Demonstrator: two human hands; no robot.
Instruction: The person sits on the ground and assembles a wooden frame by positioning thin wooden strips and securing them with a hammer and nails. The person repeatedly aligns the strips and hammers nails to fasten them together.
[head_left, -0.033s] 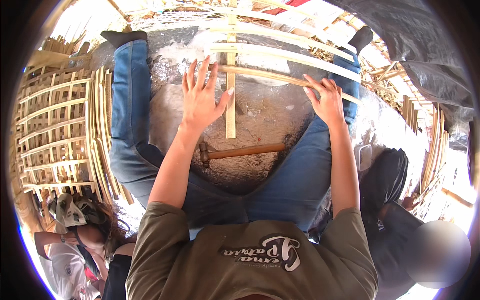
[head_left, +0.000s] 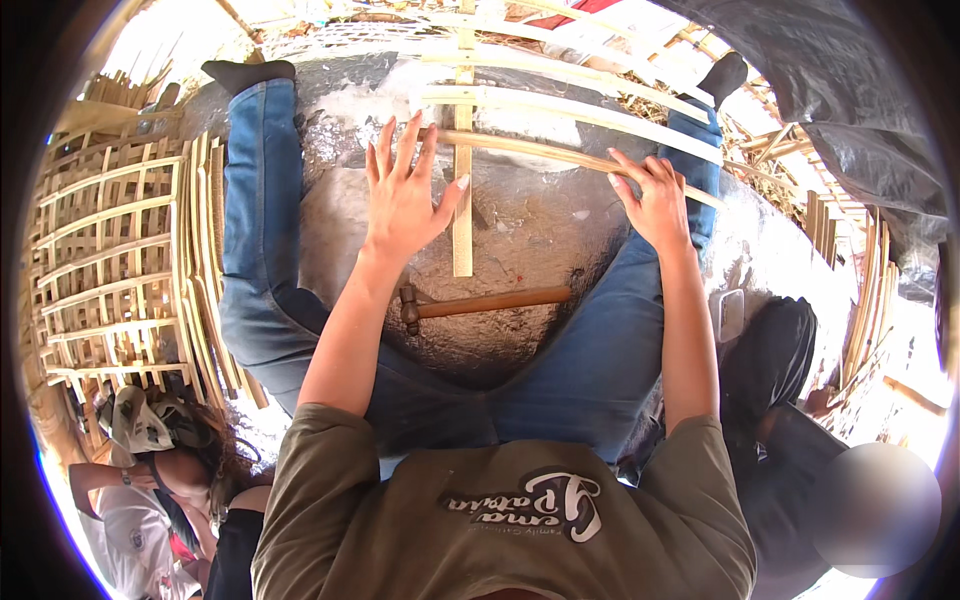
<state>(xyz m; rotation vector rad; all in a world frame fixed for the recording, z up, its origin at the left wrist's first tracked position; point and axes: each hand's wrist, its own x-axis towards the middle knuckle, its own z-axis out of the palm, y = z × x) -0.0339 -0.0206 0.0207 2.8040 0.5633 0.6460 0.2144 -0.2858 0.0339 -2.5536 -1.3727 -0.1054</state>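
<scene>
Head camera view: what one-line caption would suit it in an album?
Seated person's left hand and right hand press a wooden slat across an upright slat, hammer between their legs.

Upright slat (head_left: pixel 462 200) partly behind left hand (head_left: pixel 402 200), stacked frames (head_left: pixel 110 260) cut by rim, bystander's face blurred

Hammer (head_left: pixel 485 302) lies between legs; stacked frames (head_left: pixel 110 260) at left.

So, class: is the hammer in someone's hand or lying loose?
Lying loose. The hammer rests on the ground between the legs, with both hands up on the slats.
</scene>
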